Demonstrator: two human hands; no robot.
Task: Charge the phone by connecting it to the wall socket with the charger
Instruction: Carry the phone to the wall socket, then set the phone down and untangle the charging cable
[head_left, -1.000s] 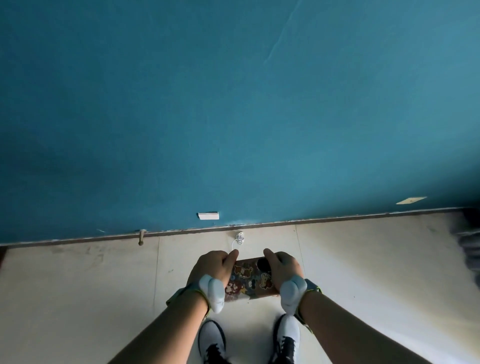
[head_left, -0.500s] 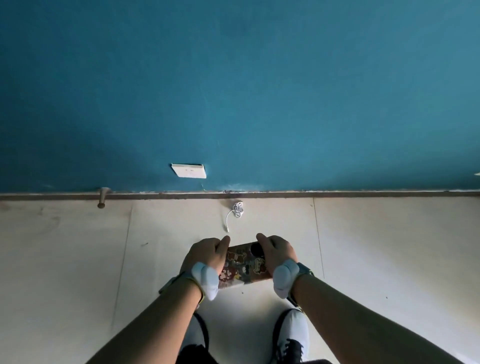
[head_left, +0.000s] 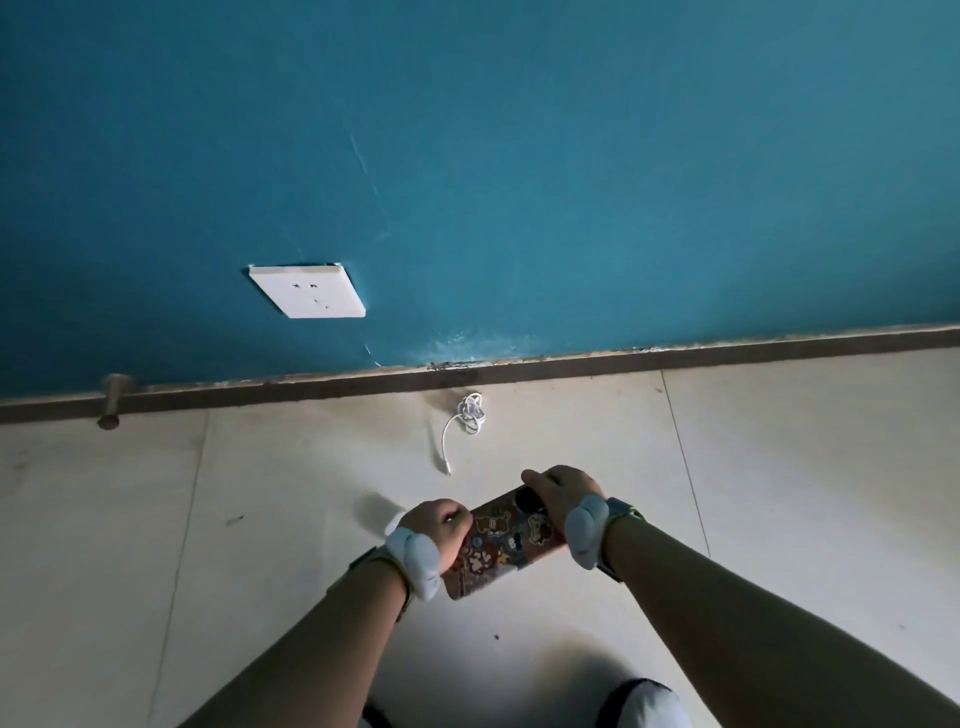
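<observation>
A phone (head_left: 498, 545) in a cartoon-sticker case is held back-up over the floor between both hands. My left hand (head_left: 439, 525) grips its near-left end and my right hand (head_left: 563, 491) grips its far-right end by the camera. A white charger cable (head_left: 465, 423) lies on the floor beyond the phone, partly coiled by the baseboard, its free plug end pointing toward me. A white wall socket (head_left: 306, 291) sits low on the teal wall, up and to the left. I see no charger plug in it.
A brown baseboard (head_left: 675, 358) runs along the foot of the teal wall. A door stopper (head_left: 111, 400) sticks up from the floor at the left. The floor is pale tile. My shoes (head_left: 644, 704) show at the bottom edge.
The view has dropped closer to the floor and wall, so the socket and cable look larger. The phone has tilted, its right end now farther away. Both hands still hold it.
</observation>
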